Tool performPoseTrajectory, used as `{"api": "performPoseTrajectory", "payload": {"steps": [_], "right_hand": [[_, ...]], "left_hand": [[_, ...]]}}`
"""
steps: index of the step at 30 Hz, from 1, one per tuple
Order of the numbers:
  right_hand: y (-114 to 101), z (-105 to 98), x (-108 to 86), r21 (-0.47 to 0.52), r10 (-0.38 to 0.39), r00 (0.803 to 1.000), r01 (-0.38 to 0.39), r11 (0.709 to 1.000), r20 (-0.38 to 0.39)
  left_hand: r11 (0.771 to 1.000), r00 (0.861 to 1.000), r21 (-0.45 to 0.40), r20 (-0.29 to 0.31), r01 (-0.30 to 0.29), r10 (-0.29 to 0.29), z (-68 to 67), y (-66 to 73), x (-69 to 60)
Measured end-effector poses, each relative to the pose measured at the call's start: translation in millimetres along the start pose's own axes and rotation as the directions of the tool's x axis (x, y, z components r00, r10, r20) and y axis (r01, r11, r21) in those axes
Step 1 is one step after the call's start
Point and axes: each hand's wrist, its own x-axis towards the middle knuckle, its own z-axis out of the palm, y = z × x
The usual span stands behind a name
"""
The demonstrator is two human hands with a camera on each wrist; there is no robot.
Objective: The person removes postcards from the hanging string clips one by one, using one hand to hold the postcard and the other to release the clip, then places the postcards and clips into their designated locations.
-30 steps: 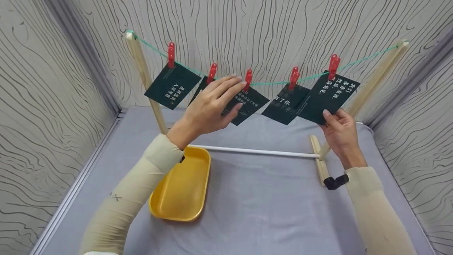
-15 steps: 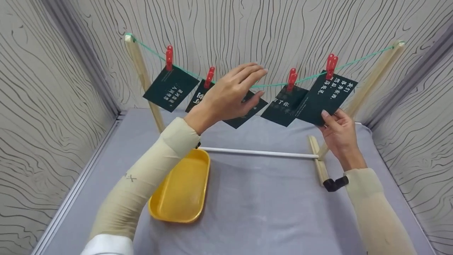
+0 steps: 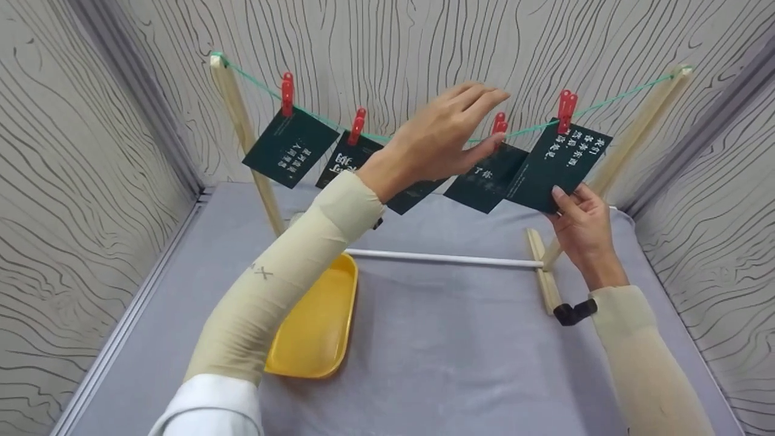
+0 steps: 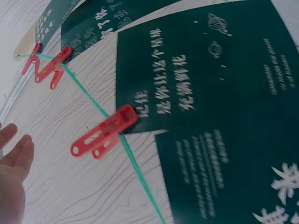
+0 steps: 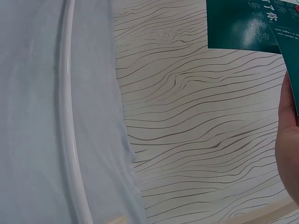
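A: What has moved since the earlier frame?
B: The left hand has travelled rightward and now covers the upper centre. The right hand has kept its place at centre right.

A: State of each?
B: Left: released, fingers extended, gripping nothing. Right: pinching the right card near its lower corner, thumb in front.

A: Locate the cards, left to right.
B: At upper left, the left card hangs tilted from the left clip; next, the second card hangs from the second clip. The third card is partly hidden behind the left hand. The fourth card hangs under the fourth clip, partly covered by the left thumb; contact cannot be told. At upper right, the right clip holds the right card.

A: Which step is in hand?
B: Probably work on the right card; fastening or removal cannot be told. The next move likely calls for squeezing the right clip while the card is steadied.

A: Materials?
B: Smooth yellow tray, round-cornered; thin green cord; flat, dark green, rectangular cards; red clips, apparently plastic; straight white rod; creased grey cloth on the counter; squared wooden right post.
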Motion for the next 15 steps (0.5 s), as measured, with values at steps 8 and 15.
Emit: {"api": "performPoseTrajectory", "payload": {"steps": [8,15], "right_hand": [[2.1,2.7,0.5,-0.020,0.011,1.000,-0.011,1.000,0.001],[0.5,-0.8,-7.7,-0.019,0.020,1.000,-0.020,1.000,-0.010]], "left_hand": [[0.996,0.999,0.090,0.048,-0.001,-0.003,5.0,10.6,27.9],[0.990,0.990,0.139,0.132,0.025,-0.043,15.9,19.3,48.3]]}}
